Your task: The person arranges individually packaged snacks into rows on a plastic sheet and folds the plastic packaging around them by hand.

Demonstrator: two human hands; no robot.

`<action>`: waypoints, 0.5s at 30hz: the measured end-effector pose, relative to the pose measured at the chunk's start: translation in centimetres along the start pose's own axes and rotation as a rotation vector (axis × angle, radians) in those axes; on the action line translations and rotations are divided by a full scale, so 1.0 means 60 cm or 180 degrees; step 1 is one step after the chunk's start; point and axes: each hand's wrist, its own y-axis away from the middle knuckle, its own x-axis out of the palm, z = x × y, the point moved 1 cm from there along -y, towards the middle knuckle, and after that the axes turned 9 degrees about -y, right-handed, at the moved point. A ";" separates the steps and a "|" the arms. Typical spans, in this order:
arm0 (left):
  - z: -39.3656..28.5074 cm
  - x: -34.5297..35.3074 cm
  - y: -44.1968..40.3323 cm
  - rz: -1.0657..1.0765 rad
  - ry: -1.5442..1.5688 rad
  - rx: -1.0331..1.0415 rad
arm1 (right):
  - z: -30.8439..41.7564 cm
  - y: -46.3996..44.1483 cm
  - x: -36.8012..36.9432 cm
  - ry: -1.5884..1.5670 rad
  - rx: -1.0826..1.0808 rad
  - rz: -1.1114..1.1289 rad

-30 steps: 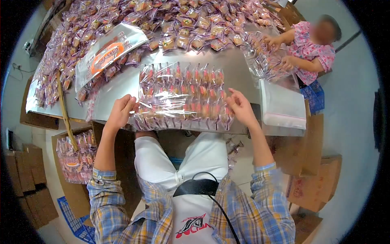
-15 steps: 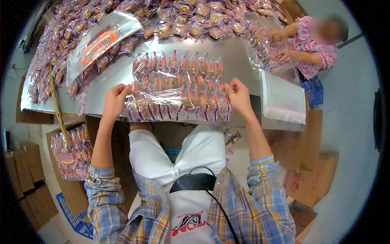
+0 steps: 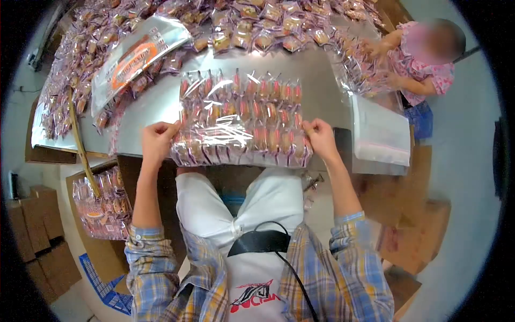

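Note:
A large clear plastic bag lies in front of me at the table's near edge, filled with three rows of small individually wrapped snacks. My left hand pinches its left side between thumb and fingers. On the opposite side, my right hand grips the bag's right edge in the same way. Glare hides part of the middle row. Beyond the bag spreads a heap of loose wrapped snacks. A printed clear bag with an orange label rests on the heap at the left.
A stack of clear bags lies at the table's right edge. Across the right corner, a co-worker handles wrapped snacks. A cardboard box at lower left holds a filled bag. Blue crates and more cartons stand on the floor.
Both hands keep hold of the bag's sides. The whole view has shifted slightly, with the scene appearing a little further right and lower. The co-worker's hands have moved among the snacks.

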 end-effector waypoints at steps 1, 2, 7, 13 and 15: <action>-0.020 -0.002 0.013 -0.0011 0.0021 -0.0198 | 0.002 0.007 0.006 -0.0278 0.0255 0.0050; -0.012 0.000 0.013 -0.0072 0.0102 -0.0271 | 0.002 0.025 0.015 -0.0548 0.0516 0.0097; 0.018 0.008 0.008 0.0170 0.0826 -0.0311 | 0.010 0.016 0.008 -0.0678 0.0742 0.0291; -0.019 -0.024 0.021 0.0818 0.0766 -0.1073 | 0.026 0.018 -0.008 -0.0963 0.1115 0.0636; -0.010 -0.025 0.014 0.0792 0.0910 -0.1049 | -0.005 0.006 -0.011 -0.1384 0.1239 0.0725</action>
